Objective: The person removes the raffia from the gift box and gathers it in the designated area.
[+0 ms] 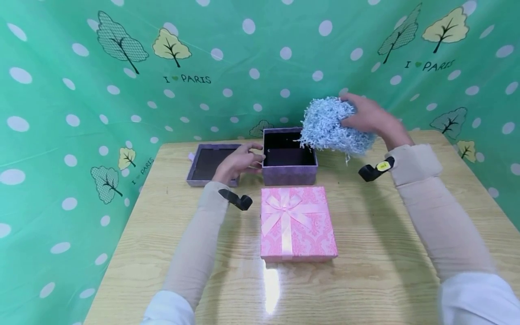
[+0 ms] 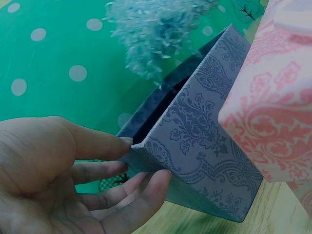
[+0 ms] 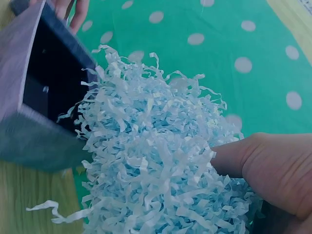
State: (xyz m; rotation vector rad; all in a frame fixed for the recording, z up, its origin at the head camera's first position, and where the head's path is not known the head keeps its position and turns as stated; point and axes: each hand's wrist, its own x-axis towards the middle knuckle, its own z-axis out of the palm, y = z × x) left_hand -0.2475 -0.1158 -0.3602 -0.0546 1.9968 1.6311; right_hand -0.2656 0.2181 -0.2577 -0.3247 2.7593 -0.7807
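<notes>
A purple patterned box (image 1: 290, 175), with its top uncovered and a dark interior, stands near the back of the table. My left hand (image 1: 243, 161) touches its left edge: one fingertip (image 2: 127, 140) lies at the rim corner, the other fingers loosely bent beside the outer wall. Above and to the right of the box, my right hand (image 1: 369, 116) grips a large clump of light blue shredded paper (image 1: 331, 124). Some strands hang by the box's right rim. In the right wrist view the thumb (image 3: 229, 158) presses into the shreds; the other fingers are hidden.
In front of the purple box sits a pink gift box (image 1: 298, 225) with a ribbon bow. A shallow purple lid (image 1: 211, 164) lies inside-up to the left, behind my left hand. Green dotted cloth (image 1: 227, 54) hangs behind the wooden table (image 1: 378, 271).
</notes>
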